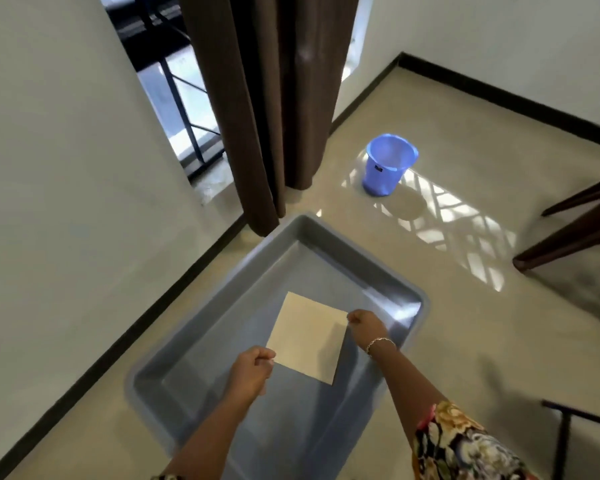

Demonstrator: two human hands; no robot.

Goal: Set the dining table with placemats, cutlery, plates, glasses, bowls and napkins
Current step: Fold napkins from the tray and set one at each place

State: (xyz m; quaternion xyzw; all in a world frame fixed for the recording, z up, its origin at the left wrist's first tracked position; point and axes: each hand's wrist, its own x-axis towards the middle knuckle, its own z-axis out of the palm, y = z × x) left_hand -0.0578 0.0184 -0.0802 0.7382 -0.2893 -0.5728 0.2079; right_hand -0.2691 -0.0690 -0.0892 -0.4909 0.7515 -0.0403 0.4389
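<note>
Fetching step: left hand [253, 370] and right hand [366, 323] each pinch a corner of the beige placemat [307, 337] above the grey tub [409, 306]. Next, probably: carry it flat to the table.

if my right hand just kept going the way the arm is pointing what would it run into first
Probably the far right wall of the grey bin, just beyond the right hand, which pinches a corner of the beige sheet. Depth is unclear; if the hand is above the rim, only floor follows.
</note>
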